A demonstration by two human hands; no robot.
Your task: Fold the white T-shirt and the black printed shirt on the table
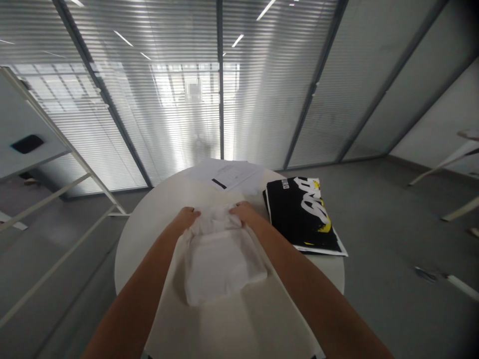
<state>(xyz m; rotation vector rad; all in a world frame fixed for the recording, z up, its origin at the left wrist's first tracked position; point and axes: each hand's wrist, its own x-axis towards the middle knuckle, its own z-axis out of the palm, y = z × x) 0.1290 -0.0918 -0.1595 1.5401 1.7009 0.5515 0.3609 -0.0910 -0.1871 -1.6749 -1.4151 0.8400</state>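
A thin white piece point(224, 267), folded and somewhat crumpled, lies on a larger off-white sheet point(232, 324) that reaches toward me. Whether it is paper, cloth or film I cannot tell. At its far left corner, my left hand point(189, 217) is closed with the edge pinched between thumb and fingers. My right hand point(243, 212) pinches the far right corner in the same way. The white material stretches between both hands over the round white table point(140, 239).
Beside my right forearm lies a stack of black printed sheets or bags point(299, 214) with white and yellow lettering. White papers point(235, 175) rest at the table's far edge. A whiteboard frame point(80, 162) stands left, and a glass wall with blinds point(258, 109) rises behind.
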